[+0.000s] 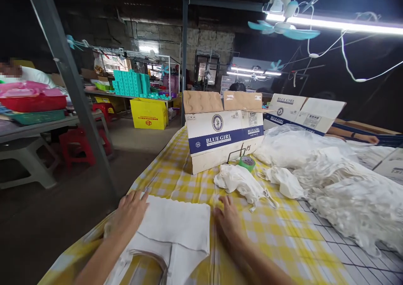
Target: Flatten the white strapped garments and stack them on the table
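A folded white garment (176, 228) lies flat on the yellow checked tablecloth (176, 167) in front of me. My left hand (130, 213) rests flat on the garment's left edge with its fingers stretched out. My right hand (228, 222) lies flat on the cloth just past the garment's right edge, fingers extended. Neither hand holds anything. A crumpled white garment (241, 180) with straps lies just beyond my right hand.
An open BLUE GIRL cardboard box (223, 136) stands ahead, a green tape roll (246, 162) at its foot. A large heap of white garments (343, 184) fills the right side. Another person's forearm (352, 134) rests at the far right. A grey post (72, 87) rises on the left.
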Available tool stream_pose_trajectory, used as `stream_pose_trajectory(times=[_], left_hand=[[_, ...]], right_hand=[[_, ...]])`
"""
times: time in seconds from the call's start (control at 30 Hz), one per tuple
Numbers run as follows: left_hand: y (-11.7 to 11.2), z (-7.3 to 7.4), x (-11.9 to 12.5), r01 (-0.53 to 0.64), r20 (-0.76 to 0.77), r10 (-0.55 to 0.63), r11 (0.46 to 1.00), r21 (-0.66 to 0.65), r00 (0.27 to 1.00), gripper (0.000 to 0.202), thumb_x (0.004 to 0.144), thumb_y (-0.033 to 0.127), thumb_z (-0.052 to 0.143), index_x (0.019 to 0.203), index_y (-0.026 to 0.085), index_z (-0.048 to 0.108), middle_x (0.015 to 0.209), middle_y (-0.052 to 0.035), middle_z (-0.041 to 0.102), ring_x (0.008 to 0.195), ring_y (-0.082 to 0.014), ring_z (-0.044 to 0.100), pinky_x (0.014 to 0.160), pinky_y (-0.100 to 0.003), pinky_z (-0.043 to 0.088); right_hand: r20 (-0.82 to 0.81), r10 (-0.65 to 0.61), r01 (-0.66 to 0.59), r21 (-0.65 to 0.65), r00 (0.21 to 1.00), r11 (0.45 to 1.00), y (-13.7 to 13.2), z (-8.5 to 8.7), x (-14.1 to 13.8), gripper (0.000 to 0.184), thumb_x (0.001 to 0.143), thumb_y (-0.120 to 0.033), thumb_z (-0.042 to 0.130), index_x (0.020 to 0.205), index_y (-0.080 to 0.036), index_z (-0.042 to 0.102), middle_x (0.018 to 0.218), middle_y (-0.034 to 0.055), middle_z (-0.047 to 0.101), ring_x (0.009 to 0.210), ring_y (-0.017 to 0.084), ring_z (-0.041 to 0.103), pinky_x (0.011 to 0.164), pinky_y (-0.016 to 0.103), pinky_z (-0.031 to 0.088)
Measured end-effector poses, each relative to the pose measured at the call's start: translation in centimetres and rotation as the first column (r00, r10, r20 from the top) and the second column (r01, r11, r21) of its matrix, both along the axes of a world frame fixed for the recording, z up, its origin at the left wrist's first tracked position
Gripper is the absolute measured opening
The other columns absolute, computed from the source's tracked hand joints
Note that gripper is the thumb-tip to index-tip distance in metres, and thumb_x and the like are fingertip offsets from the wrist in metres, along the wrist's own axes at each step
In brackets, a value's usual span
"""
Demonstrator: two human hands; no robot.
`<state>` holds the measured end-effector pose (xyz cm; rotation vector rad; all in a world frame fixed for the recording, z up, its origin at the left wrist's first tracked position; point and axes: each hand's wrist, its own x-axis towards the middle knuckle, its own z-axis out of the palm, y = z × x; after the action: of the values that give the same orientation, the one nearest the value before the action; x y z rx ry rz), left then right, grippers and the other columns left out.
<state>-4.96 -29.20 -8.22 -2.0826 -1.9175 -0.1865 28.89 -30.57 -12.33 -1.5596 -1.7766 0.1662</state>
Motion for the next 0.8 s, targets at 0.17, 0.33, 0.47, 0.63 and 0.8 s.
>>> stream_pose_trajectory(times=[0.17,0.33,0.47,0.63,0.8], left_hand=[[-1.7,-2.6,3.3,0.121,0.170,-0.079,0.960,-0.252,0.982,0.051,0.083,0.045,0.039,0.131,0.027,0.042,0.143,-0.0061,0.033,0.132,-0.0291,0.025,0.105,-0.052,0.016],[-2.1,-3.8,3.4,0.129,0.193,-0.067,0.936,-0.328,0.979,0.056,0.082,0.047,0.036,0.136,0.030,0.033,0.148,-0.0028,0.019,0.135,-0.0265,0.020,0.106,-0.051,0.012],[-2.2,-2.8,4.2,0.088,0.237,-0.011,0.945,-0.314,0.971,0.057,0.079,0.039,0.040,0.134,0.022,0.039,0.145,-0.0066,0.026,0.134,-0.0270,0.023,0.107,-0.051,0.011],[-5.4,1.0,12.3,0.308,0.660,-0.127,0.937,-0.165,0.740,0.047,0.083,0.034,0.038,0.125,0.018,0.049,0.134,-0.0098,0.046,0.126,-0.0233,0.037,0.108,-0.043,0.020],[-9.4,4.8,22.6,0.564,0.993,-0.100,0.824,0.047,0.064,0.042,0.082,0.049,0.045,0.114,0.023,0.053,0.120,-0.0095,0.055,0.112,-0.0223,0.049,0.095,-0.033,0.037]], right_hand=[[0.147,-0.195,0.178,0.118,0.970,0.977,3.8,2.5,5.5,0.039,0.077,-0.014,0.045,0.115,-0.020,0.049,0.123,0.0113,0.047,0.113,0.028,0.041,0.089,0.041,0.032],[0.039,-0.041,0.039,0.035,0.998,0.999,6.3,5.9,7.8,0.009,0.075,-0.018,0.051,0.076,-0.018,0.060,0.096,0.0102,0.061,0.100,0.026,0.049,0.087,0.038,0.031],[-0.113,0.021,-0.015,0.058,0.993,0.998,5.2,9.7,8.7,0.024,0.085,-0.036,0.043,0.076,-0.018,0.056,0.074,0.0031,0.060,0.075,0.019,0.054,0.071,0.030,0.039],[-0.730,0.261,-0.199,0.173,0.631,0.965,0.5,16.7,10.5,0.026,0.079,-0.044,0.056,0.072,-0.020,0.051,0.063,-0.0034,0.050,0.058,0.011,0.045,0.057,0.023,0.036],[-0.869,0.260,-0.280,0.148,0.422,0.949,-5.7,21.6,11.0,0.019,0.077,-0.037,0.062,0.074,-0.021,0.052,0.061,-0.0041,0.046,0.051,0.008,0.039,0.050,0.020,0.032]])
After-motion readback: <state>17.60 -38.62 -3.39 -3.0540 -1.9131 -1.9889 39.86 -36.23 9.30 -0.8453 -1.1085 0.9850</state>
